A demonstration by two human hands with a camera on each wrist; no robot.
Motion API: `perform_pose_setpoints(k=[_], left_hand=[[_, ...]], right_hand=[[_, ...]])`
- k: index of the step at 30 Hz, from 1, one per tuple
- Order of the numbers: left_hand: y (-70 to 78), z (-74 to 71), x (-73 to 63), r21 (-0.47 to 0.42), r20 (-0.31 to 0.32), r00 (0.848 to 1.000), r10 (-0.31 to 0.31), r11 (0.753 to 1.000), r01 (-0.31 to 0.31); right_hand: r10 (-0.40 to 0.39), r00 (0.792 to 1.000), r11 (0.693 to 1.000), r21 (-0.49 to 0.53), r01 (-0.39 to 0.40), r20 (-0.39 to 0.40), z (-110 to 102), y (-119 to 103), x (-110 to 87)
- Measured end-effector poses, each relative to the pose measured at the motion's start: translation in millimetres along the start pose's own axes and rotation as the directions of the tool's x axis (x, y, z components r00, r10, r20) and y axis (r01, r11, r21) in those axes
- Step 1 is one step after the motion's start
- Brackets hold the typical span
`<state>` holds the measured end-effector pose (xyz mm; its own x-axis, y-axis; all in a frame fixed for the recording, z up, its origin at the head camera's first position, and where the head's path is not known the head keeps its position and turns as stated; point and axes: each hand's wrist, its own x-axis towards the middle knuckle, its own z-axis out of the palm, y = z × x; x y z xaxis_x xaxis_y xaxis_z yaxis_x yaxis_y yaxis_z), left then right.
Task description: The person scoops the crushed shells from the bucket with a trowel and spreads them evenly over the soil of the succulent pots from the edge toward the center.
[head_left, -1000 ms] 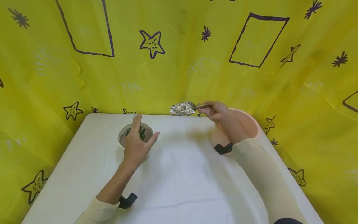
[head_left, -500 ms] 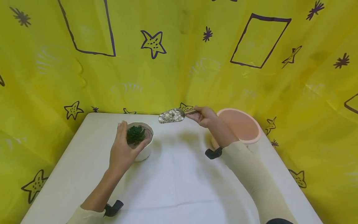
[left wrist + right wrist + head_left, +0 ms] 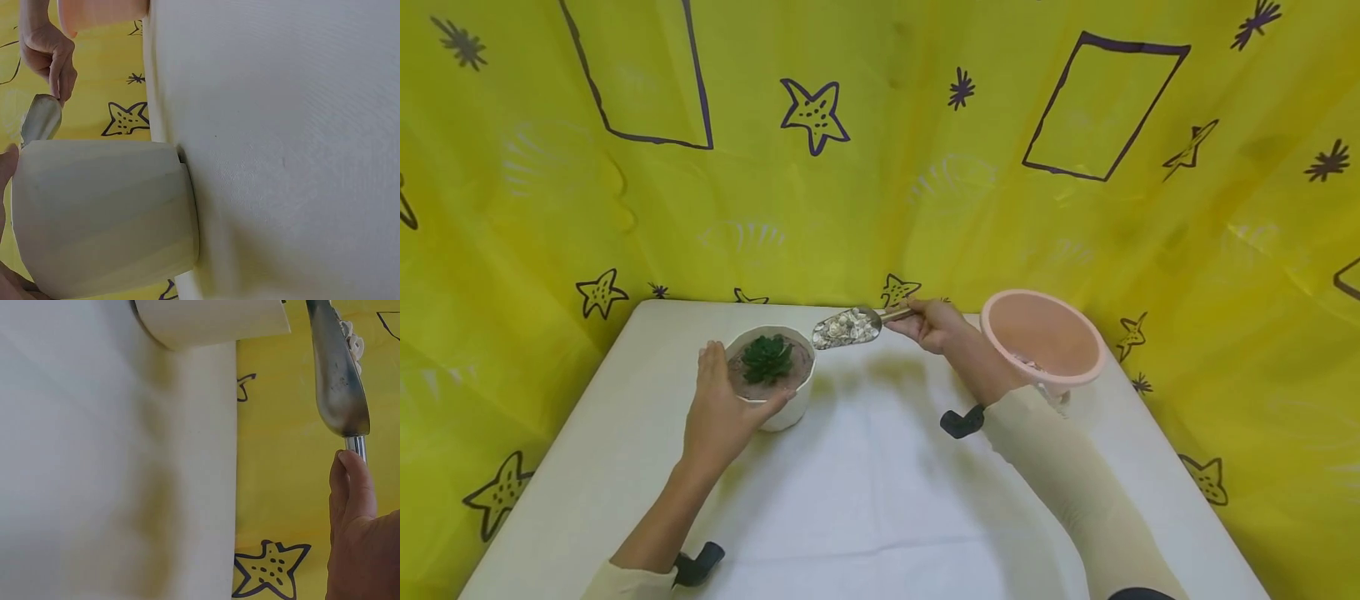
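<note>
A white faceted plant pot (image 3: 790,414) with a green succulent (image 3: 767,359) in greyish soil stands on the table. My left hand (image 3: 718,417) is at its near left side, fingers fairly straight along the left rim, thumb at the front rim. In the left wrist view the thumb tip (image 3: 9,159) meets the pot's rim. My right hand (image 3: 936,327) grips the handle of a metal scoop (image 3: 337,381), pinched between thumb and fingers. Small pale shell-like pieces (image 3: 847,326) fill the scoop. Its tip hangs right beside the pot's right rim, above the table.
A pink bucket (image 3: 1037,321) stands at the back right, behind my right forearm, with a few pale pieces visible inside. White cloth covers the table (image 3: 865,492). A yellow patterned curtain (image 3: 880,192) hangs along its back edge.
The loaded scoop has moved left and down, up to the pot's rim. My left hand has drawn back from over the succulent to the pot's left side.
</note>
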<state>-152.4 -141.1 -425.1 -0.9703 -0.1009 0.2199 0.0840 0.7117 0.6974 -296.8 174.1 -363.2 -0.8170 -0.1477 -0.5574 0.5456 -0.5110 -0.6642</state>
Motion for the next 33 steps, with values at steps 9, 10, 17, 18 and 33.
perform_pose_setpoints(k=[9,10,17,18,33], left_hand=[[-3.4,-1.6,0.6,0.006,0.040,0.998,-0.038,0.999,0.037],[-3.2,-1.8,0.6,0.005,0.043,0.998,-0.038,0.999,0.038],[-2.4,-2.1,-0.1,0.009,0.051,0.998,-0.048,0.999,0.047],[-2.4,-2.4,-0.2,0.010,0.053,0.997,-0.050,0.999,0.049],[-0.7,-3.7,-0.4,-0.009,0.072,0.996,-0.058,0.998,0.059]], right_hand=[[-0.017,1.000,1.000,-0.024,0.017,0.002,10,10,0.5],[-0.017,1.000,1.000,-0.023,0.017,0.002,11,10,0.6],[-0.012,1.000,0.999,-0.041,0.012,0.011,15,16,-0.5],[-0.011,1.000,0.999,-0.045,0.012,0.010,16,16,-0.6],[-0.061,0.998,0.990,-0.125,0.064,0.027,15,12,-5.6]])
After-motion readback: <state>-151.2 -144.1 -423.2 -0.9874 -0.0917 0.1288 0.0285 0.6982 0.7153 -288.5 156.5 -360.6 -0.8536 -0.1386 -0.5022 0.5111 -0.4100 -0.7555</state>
